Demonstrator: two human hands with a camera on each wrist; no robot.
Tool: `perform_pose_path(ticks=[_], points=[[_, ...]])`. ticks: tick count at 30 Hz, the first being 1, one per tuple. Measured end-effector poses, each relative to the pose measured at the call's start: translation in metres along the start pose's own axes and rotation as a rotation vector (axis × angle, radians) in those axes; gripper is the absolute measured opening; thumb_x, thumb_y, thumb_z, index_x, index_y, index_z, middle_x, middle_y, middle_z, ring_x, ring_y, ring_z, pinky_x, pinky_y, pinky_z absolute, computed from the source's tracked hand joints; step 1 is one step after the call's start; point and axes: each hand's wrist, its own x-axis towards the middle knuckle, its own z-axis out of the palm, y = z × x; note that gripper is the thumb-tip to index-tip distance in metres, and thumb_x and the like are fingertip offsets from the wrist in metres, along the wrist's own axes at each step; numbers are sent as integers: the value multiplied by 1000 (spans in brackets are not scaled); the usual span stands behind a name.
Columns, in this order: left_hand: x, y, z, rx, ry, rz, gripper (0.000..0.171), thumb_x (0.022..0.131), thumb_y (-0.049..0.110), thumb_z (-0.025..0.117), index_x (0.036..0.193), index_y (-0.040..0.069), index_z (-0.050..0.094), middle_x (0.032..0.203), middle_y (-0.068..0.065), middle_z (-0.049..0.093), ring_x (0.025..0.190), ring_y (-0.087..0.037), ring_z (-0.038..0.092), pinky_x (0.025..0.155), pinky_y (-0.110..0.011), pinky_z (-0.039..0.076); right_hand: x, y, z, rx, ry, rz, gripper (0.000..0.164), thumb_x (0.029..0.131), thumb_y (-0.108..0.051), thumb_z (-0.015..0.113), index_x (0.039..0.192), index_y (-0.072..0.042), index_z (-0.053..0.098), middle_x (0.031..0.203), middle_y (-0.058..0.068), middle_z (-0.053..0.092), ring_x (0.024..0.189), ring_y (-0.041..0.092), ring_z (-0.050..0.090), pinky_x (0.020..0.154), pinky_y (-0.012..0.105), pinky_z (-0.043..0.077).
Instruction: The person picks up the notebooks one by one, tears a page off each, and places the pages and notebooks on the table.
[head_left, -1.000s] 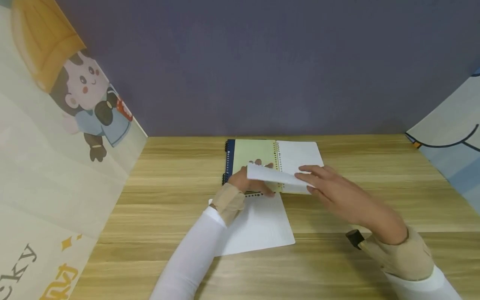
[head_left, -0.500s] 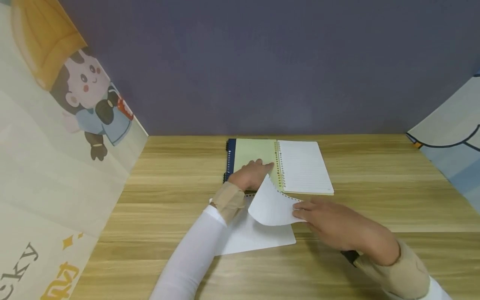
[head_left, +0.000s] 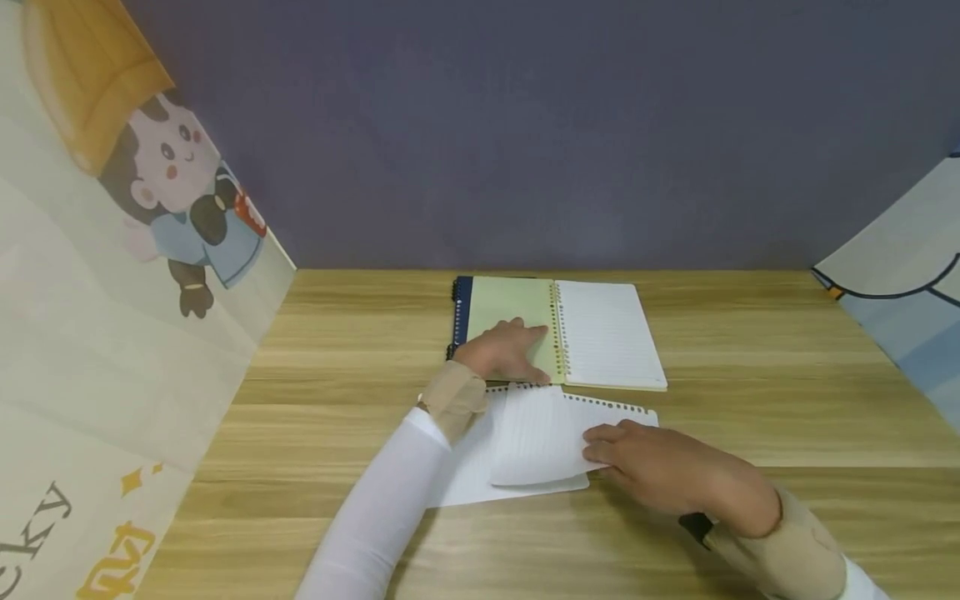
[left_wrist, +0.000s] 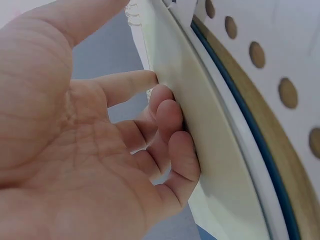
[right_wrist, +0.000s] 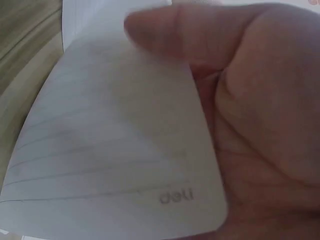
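Observation:
A spiral notebook (head_left: 611,333) lies spread at the back of the table, a green page on its left half and a white lined page on its right. My left hand (head_left: 504,350) rests on the green page (left_wrist: 200,100), fingertips touching it and thumb spread apart. Between thumb and fingers, my right hand (head_left: 660,462) pinches a loose lined sheet (head_left: 536,437) with punched holes along its far edge. That sheet bends over another white sheet (head_left: 461,479), which lies flat in front of the notebook. "deli" is printed in the corner of the held sheet (right_wrist: 110,150).
The notebook's dark blue cover edge (head_left: 462,304) with black rings shows at its left. A dark grey panel (head_left: 555,133) stands behind the wooden table (head_left: 337,358). Printed cartoon panels (head_left: 82,333) border both sides.
The right hand has drawn the sheet off the notebook's right page, toward the front, and lowered it over the flat sheet. The left hand stays on the green page, its thumb now in sight.

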Motion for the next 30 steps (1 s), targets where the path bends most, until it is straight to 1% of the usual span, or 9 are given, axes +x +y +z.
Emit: perform_pose_path(ticks=[2, 5, 7, 9, 13, 18, 23, 27, 30], points=[[0, 0, 1, -6, 6, -15, 97, 86, 50, 79, 164, 27, 26, 172, -13, 16, 159, -36, 17, 125, -59, 25, 1, -2, 1, -12, -7, 14, 46, 98, -35, 67, 137, -12, 64, 151, 9, 55, 137, 41, 51, 109, 59, 46], [0, 0, 2, -7, 9, -32, 101, 83, 49, 83, 164, 29, 26, 173, -11, 13, 159, -36, 16, 124, -60, 26, 2, -3, 1, -15, -15, 37, 61, 87, -48, 77, 135, -12, 66, 151, 7, 54, 136, 35, 52, 107, 55, 48], [0, 0, 2, -7, 10, -36, 103, 82, 49, 85, 164, 30, 26, 173, -11, 13, 159, -35, 15, 124, -61, 26, 2, -5, 1, -10, -15, 53, 65, 81, -50, 82, 133, -13, 67, 150, 4, 54, 134, 31, 53, 106, 51, 50], [0, 0, 2, -7, 10, -33, 103, 81, 49, 85, 164, 30, 26, 173, -11, 13, 159, -36, 15, 124, -61, 26, 2, -5, 1, -9, -13, 56, 66, 79, -50, 84, 131, -13, 68, 150, 3, 54, 132, 30, 54, 104, 50, 51], [0, 1, 3, -3, 11, -35, 103, 81, 49, 85, 164, 30, 26, 173, -10, 13, 159, -35, 16, 123, -61, 28, 4, -4, 2, -17, -3, 45, 64, 81, -50, 83, 130, -12, 69, 148, 3, 54, 130, 30, 54, 102, 49, 52], [0, 2, 3, 16, 14, -30, 102, 82, 50, 84, 164, 29, 26, 173, -10, 14, 159, -34, 16, 124, -59, 28, 7, -3, 3, -10, 4, 43, 57, 86, -48, 79, 127, -10, 70, 145, 5, 56, 131, 35, 55, 102, 51, 53], [0, 3, 3, 27, 3, -27, 102, 83, 50, 83, 164, 28, 25, 173, -10, 14, 159, -34, 16, 125, -58, 26, 8, -1, 1, 17, 5, 29, 55, 90, -47, 75, 131, -10, 66, 145, 5, 57, 134, 37, 54, 105, 54, 50], [0, 3, 3, 26, 0, -24, 102, 83, 50, 82, 164, 28, 24, 173, -11, 13, 159, -35, 16, 124, -60, 26, 9, 5, -6, 28, 18, -13, 53, 94, -48, 71, 133, -13, 63, 142, 3, 58, 133, 33, 56, 106, 53, 49], [0, 3, 2, 30, 8, -26, 102, 83, 51, 82, 164, 28, 25, 173, -10, 14, 159, -34, 16, 124, -60, 27, 11, 11, -18, 39, 65, -44, 49, 97, -47, 67, 133, -14, 63, 140, 2, 60, 131, 30, 57, 105, 52, 50]])
